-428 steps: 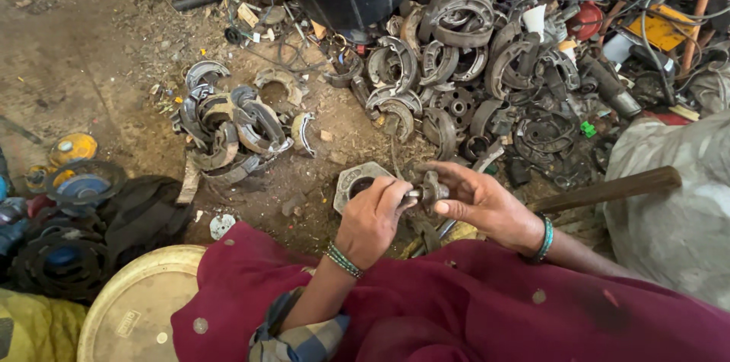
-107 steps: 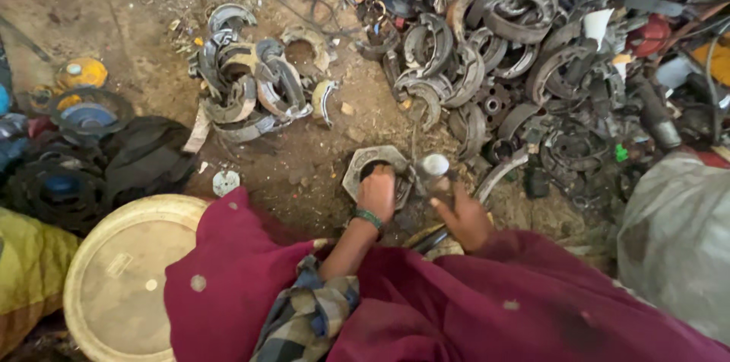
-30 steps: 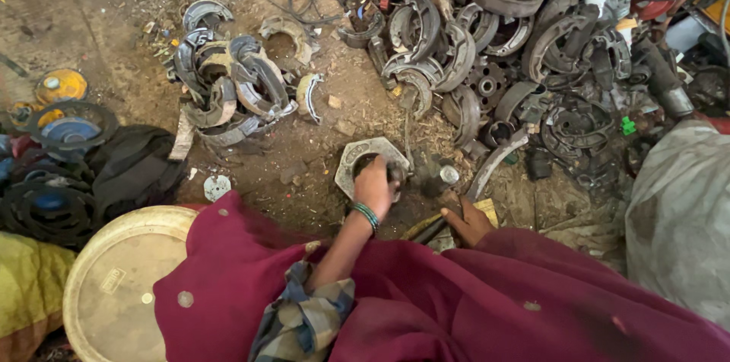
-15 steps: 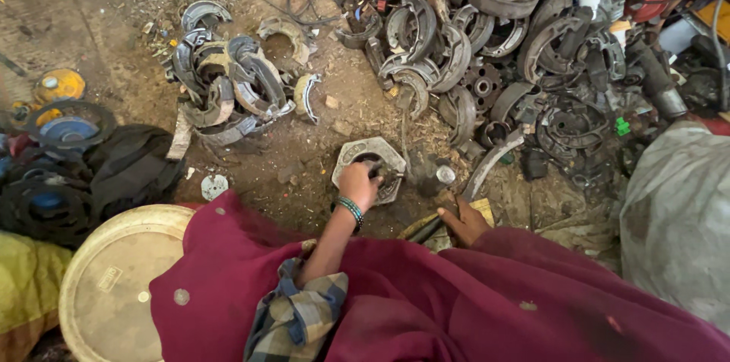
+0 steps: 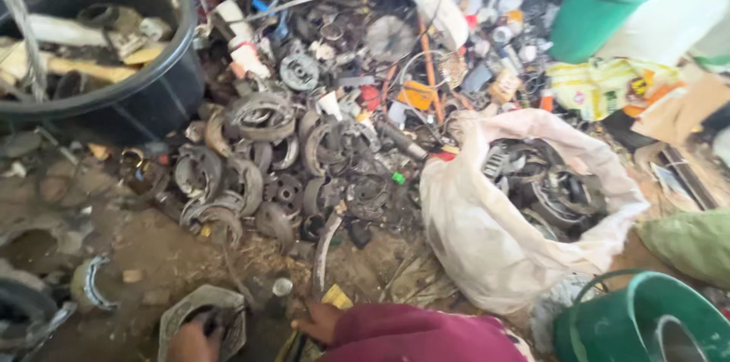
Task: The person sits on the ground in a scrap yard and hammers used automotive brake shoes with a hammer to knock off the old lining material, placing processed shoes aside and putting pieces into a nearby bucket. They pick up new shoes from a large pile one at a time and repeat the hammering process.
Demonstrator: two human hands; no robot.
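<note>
Head view: left hand [image 5: 192, 341] fingers curl on the grey metal plate [image 5: 199, 315]; right hand [image 5: 323, 322] fingers unclear.

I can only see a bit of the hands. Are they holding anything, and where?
The left hand rests on the upper face of a flat, angular grey metal plate lying on the ground. The right hand is by the dirt; whether it holds anything cannot be told.

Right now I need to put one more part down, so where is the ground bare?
Bare dirt lies between the black round plastic tub, the grey hexagonal metal plate under the left hand and the heap of rusty curved metal shoes. A smaller strip runs before the right hand. Between that heap and the white open sack, scrap is packed tight.
</note>
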